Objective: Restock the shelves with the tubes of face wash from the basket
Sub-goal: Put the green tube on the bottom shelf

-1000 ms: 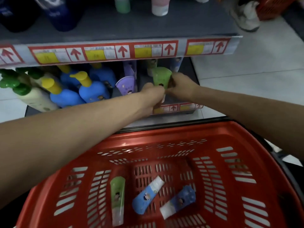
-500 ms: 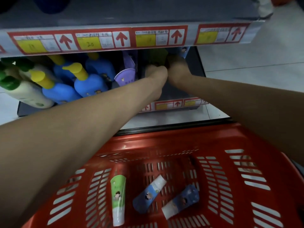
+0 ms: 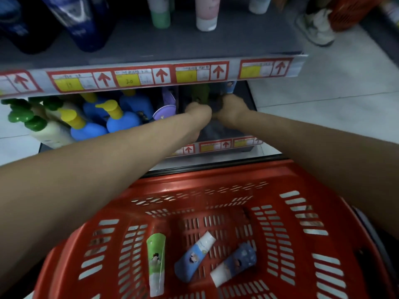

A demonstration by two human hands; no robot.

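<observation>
Both my arms reach into the dark lower shelf point(image 3: 224, 131). A green tube of face wash point(image 3: 200, 91) stands upright there, half hidden under the upper shelf. My left hand point(image 3: 198, 112) grips it at its base. My right hand point(image 3: 234, 108) is just to the right, its fingers lost in shadow near the tube's foot. The red basket point(image 3: 216, 175) sits below my arms. On its floor lie a green tube point(image 3: 156, 255), a light blue tube point(image 3: 194, 254) and a darker blue tube point(image 3: 235, 264).
Left on the lower shelf stand purple tubes point(image 3: 165, 108), blue pump bottles point(image 3: 122, 123) and cream bottles with green pumps point(image 3: 45, 130). The upper shelf's price strip point(image 3: 151, 76) overhangs my hands. A person's shoe point(image 3: 317, 26) and another red basket point(image 3: 349, 11) are on the floor, upper right.
Both hands carried the green tube from the shelf's front edge deeper in, under the upper shelf. My right hand has since drawn slightly away to the right.
</observation>
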